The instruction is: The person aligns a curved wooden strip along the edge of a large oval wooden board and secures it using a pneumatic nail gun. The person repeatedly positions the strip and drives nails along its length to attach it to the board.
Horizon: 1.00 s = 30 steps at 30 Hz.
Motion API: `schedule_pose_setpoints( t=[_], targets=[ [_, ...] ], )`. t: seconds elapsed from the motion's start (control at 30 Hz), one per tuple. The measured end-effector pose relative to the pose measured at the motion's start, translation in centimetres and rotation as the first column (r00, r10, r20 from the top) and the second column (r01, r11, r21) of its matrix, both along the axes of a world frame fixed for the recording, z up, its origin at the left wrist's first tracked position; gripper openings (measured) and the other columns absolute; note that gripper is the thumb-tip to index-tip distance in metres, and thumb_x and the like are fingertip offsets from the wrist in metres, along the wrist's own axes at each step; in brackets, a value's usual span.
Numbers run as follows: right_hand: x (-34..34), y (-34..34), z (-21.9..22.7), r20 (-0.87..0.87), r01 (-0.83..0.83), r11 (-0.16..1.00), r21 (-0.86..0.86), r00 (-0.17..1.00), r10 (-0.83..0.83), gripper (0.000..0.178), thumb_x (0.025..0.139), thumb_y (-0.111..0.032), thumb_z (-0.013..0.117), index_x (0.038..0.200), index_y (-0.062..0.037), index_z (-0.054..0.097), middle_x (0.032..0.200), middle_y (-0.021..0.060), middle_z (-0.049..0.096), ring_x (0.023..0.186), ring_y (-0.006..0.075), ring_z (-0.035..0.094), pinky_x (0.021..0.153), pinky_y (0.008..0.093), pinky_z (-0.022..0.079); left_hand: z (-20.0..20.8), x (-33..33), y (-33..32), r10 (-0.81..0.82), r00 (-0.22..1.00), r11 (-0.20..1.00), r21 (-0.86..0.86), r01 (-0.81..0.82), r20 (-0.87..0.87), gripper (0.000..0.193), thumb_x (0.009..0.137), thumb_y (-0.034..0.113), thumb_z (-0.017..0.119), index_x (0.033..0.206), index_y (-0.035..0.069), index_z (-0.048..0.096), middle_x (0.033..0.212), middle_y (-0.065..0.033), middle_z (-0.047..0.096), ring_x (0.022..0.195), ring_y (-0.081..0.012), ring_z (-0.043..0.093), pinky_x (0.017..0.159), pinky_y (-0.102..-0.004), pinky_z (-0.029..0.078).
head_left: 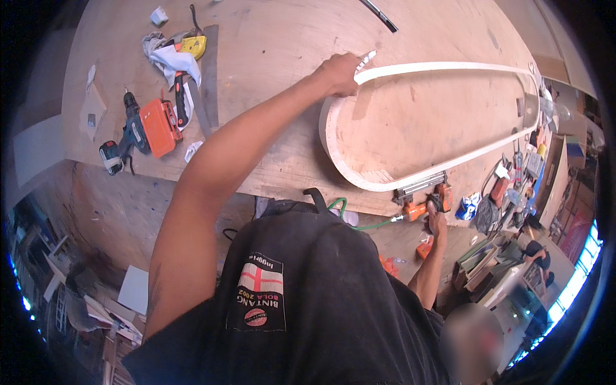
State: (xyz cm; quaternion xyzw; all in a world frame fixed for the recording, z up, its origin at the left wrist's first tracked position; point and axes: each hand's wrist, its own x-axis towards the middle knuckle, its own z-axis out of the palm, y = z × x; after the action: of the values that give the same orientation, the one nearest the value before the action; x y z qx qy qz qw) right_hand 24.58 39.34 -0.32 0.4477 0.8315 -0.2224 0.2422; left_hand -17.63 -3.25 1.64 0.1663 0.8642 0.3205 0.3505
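Note:
A long, round-ended wooden frame (410, 178) with a pale white edge lies on the workbench. My left hand (341, 74) is closed on its far left bend. By those fingertips a small white piece (366, 61) with dark marks sticks out; I cannot make out what it is. My right hand (437, 220) is wrapped round the handle of an orange and black nail gun (416, 210) at the bench's front edge. The gun's long grey magazine (420, 186) lies close along the frame's near side. A green air hose (372, 226) runs from the gun toward my body.
On the left of the workbench (269, 154) lie a cordless drill (133, 125), an orange case (160, 127), a handsaw (204, 83) and rags (176, 61). A dark tube (380, 16) lies at the back. Tools and bags (470, 205) crowd the right end. Another person (536, 253) is at far right.

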Motion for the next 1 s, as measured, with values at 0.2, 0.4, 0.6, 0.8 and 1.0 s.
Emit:
schedule_pose_setpoints(
  t=[0.2,0.4,0.6,0.8,1.0],
  targets=[
    [-21.8,-14.4,10.2,-0.589,-0.367,0.863,0.346,0.632,0.504,0.038,0.092,-0.02,0.085,0.125,-0.0052,0.074,0.106,0.0154,0.076,0.09,0.0301,0.073,0.082,0.0368,0.057,-1.5,1.2,-0.4,0.081,0.994,0.995,0.07,-0.076,-0.067,0.069,0.08,0.013,0.082,0.146,0.018,0.062,0.118,-0.0202,0.076,0.11,-0.0401,0.073,0.097,-0.0481,0.059],
    [-36.6,-24.2,7.0,-0.418,-0.861,0.244,0.446,0.041,0.907,0.074,0.079,-0.021,0.089,0.147,-0.0248,0.061,0.155,0.0055,0.055,0.142,0.0294,0.053,0.122,0.047,0.042,-0.5,2.6,-0.6,0.178,0.984,0.979,0.107,-0.175,-0.019,0.071,0.085,0.02,0.077,0.151,0.009,0.055,0.126,-0.022,0.073,0.119,-0.0409,0.07,0.1,-0.0487,0.057],
    [-39.4,-22.3,3.6,-0.388,-0.864,0.071,0.499,-0.15,0.91,0.05,0.091,-0.024,0.079,0.14,-0.0242,0.067,0.142,0.0002,0.065,0.143,0.0272,0.053,0.122,0.047,0.042,-1.0,5.1,-0.7,0.382,0.924,0.877,0.311,-0.367,0.013,0.073,0.088,0.021,0.076,0.152,0.001,0.047,0.142,-0.0212,0.066,0.131,-0.0364,0.064,0.111,-0.0473,0.051],
    [-39.5,-22.0,3.0,-0.43,-0.858,0.083,0.507,-0.168,0.887,0.043,0.089,-0.022,0.08,0.131,-0.0255,0.074,0.136,-0.0024,0.069,0.135,0.0255,0.06,0.102,0.039,0.059,-3.9,11.5,-0.7,0.673,0.726,0.53,0.595,-0.605,0.138,0.073,0.085,0.002,0.08,0.15,-0.008,0.047,0.145,-0.0272,0.062,0.131,-0.0338,0.066,0.113,-0.04,0.053],
    [-39.8,-22.2,3.6,-0.361,-0.844,0.038,0.535,-0.188,0.913,0.042,0.088,-0.023,0.081,0.13,-0.027,0.075,0.132,-0.0053,0.071,0.131,0.0245,0.062,0.092,0.0354,0.064,-4.1,14.1,-0.9,0.792,0.609,0.46,0.615,-0.64,0.042,0.049,0.083,0.0,0.081,0.13,-0.008,0.066,0.131,-0.0226,0.07,0.118,-0.0321,0.072,0.102,-0.0381,0.058]
  ],
)
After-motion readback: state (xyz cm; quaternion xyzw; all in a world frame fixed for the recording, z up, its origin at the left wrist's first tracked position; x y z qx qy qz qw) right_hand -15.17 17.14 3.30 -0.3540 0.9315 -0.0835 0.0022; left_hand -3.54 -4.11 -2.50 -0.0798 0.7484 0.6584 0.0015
